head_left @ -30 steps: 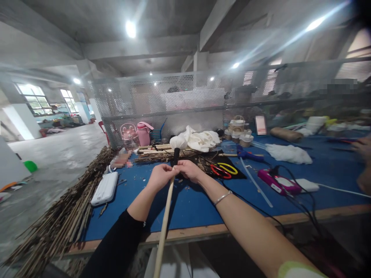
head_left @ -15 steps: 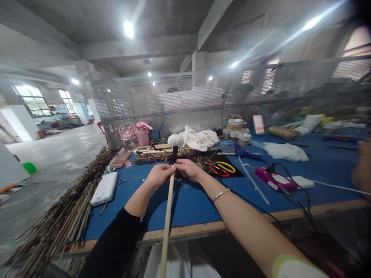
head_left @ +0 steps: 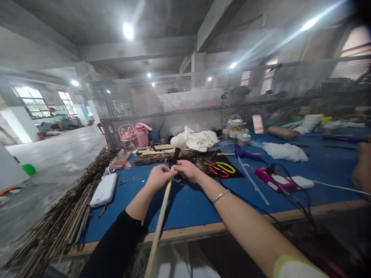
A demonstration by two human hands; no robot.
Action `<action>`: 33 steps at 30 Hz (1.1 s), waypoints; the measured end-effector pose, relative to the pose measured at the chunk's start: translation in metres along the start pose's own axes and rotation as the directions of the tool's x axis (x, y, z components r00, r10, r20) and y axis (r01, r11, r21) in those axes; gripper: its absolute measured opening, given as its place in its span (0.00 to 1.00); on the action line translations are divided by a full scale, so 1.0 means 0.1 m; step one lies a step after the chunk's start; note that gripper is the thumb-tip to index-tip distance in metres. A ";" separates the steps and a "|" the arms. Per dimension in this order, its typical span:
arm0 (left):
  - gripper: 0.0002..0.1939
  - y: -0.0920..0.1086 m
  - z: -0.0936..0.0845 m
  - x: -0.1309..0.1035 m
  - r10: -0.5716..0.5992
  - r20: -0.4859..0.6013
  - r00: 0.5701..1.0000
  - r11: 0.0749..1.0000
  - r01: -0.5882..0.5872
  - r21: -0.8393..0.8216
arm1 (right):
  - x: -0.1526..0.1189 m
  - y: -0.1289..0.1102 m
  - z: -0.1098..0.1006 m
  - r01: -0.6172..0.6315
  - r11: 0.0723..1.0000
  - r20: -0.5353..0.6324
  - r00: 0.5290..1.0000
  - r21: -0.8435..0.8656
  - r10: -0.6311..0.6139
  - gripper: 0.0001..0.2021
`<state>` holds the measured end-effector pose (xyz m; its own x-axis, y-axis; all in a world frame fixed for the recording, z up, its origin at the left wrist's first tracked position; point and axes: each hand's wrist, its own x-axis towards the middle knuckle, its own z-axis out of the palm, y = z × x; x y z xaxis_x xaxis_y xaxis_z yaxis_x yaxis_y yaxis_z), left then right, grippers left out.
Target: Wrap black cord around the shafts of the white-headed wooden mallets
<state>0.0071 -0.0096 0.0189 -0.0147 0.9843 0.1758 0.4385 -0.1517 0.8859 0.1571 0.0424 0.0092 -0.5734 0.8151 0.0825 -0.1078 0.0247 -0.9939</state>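
Note:
A long pale stick (head_left: 162, 214) slants from the bottom of the view up to my two hands over the blue table. My left hand (head_left: 160, 177) is closed, its thumb and fingers pinching the stick near its top. Close against it, my right hand (head_left: 187, 170) pinches at the same spot, where the stick meets a black wrapped part (head_left: 176, 154). A round white bundle (head_left: 178, 142) sits at the far tip, above the black part. The exact contact of the fingertips is small and partly hidden.
The blue table (head_left: 197, 204) bears red and yellow scissors (head_left: 223, 169), a blue glue gun (head_left: 246, 153), a purple device (head_left: 275, 180) with cables and a white power bank (head_left: 103, 190). Dry twigs (head_left: 63, 208) lie at left. Another person's hand (head_left: 362, 166) is at the right edge.
The stick's lower end has swung to the left, and its white tip has shifted slightly right and down. Both hands still pinch it.

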 end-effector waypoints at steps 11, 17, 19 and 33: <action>0.22 -0.01 0.07 0.06 -0.058 0.057 0.997 0.975 0.069 -0.212 | 0.04 0.04 -0.05 0.002 1.000 -0.031 1.000 0.017 -0.001 0.15; 0.23 -0.08 0.09 0.07 -0.066 0.161 0.985 0.921 0.122 -0.369 | 0.03 0.05 -0.03 -0.015 0.996 -0.001 1.000 0.088 0.015 0.15; 0.23 -0.06 0.09 0.05 -0.075 0.204 0.976 0.901 0.153 -0.405 | 0.03 0.05 -0.03 -0.007 0.994 0.007 1.000 0.105 0.007 0.15; 0.22 -0.06 0.04 0.04 -0.008 0.066 0.998 0.986 0.020 -0.167 | 0.08 0.08 -0.02 0.009 0.999 -0.075 0.997 -0.031 -0.011 0.14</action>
<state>0.0084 -0.0041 0.0129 0.0413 0.9894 0.1394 0.2819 -0.1454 0.9484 0.1531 0.0499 0.0014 -0.5092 0.8562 0.0877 -0.0877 0.0497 -0.9949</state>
